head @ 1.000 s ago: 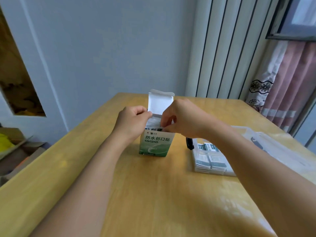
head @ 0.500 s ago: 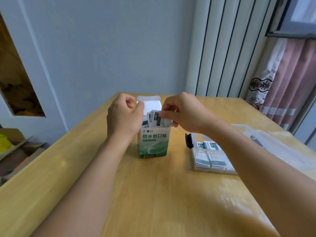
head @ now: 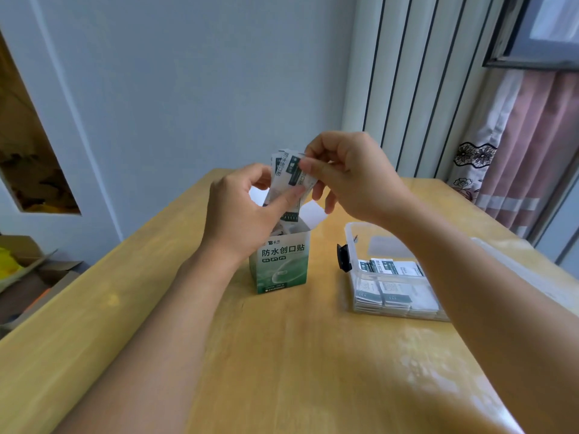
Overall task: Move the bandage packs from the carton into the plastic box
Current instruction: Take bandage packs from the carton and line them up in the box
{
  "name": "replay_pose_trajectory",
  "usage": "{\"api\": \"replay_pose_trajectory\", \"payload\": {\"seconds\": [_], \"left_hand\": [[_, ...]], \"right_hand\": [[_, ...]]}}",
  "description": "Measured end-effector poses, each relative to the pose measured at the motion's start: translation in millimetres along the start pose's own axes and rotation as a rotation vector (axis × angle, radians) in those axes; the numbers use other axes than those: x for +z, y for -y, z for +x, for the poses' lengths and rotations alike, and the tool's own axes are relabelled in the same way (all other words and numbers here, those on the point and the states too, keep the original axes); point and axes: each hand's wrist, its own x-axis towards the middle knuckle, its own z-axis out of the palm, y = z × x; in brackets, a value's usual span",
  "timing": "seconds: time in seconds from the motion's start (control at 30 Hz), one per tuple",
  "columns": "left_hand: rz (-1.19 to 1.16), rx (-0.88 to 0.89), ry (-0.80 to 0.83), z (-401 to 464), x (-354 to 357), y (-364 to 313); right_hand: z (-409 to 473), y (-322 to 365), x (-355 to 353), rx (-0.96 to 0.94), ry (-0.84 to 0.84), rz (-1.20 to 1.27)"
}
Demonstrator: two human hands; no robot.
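Pinching a fanned bunch of bandage packs [head: 289,175] above the open carton [head: 281,264], the left hand [head: 241,211] grips their lower part while the right hand [head: 347,180] nips the top, likely to square them before the plastic box [head: 360,239], right of the carton.

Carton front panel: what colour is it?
The carton front is green fading to white at the top, with white lettering; the head view shows it.

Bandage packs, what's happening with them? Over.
Both hands, left and right, pinch bandage packs above carton. Plastic box part-filled, path clear.
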Motion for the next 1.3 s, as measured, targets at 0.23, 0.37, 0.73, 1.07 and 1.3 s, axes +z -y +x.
{"api": "replay_pose_trajectory", "payload": {"seconds": [0.23,0.37,0.73,1.07,1.3], "left_hand": [[-0.087,-0.022,0.027,0,-5,-10],[-0.164,-0.062,0.011,2,-10,-17],[-0.79,-0.537,0.155,-16,21,-48],[-0.698,-0.533,0.221,-34,38,-59],[-0.782,-0.532,0.36,-45,47,-77]], "right_hand": [[2,5,-1,-0.001,-0.035,0.105],[1,7,-5,0.059,0.057,0.332],[-2,-6,-38,0.367,0.261,0.439],[-48,-13,-58,0.467,0.108,0.289],[-87,-15,-60,0.464,-0.186,0.566]]}}
